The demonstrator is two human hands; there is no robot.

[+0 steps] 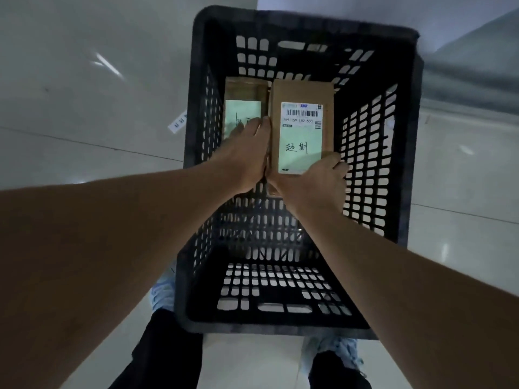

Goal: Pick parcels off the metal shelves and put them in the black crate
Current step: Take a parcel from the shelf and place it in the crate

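While the brown parcel (pixel 302 127) with the white label is low inside the black crate (pixel 376 153), both hands hold it. The right hand (pixel 311 178) grips its near end, fingers curled round the edge. The left hand (pixel 247 153) presses flat on its left side. Set it down gently, snug beside the other parcel (pixel 243 108) on the crate floor, label up, then let go.

Head view, steeply down, near crate (pixel 407 141)
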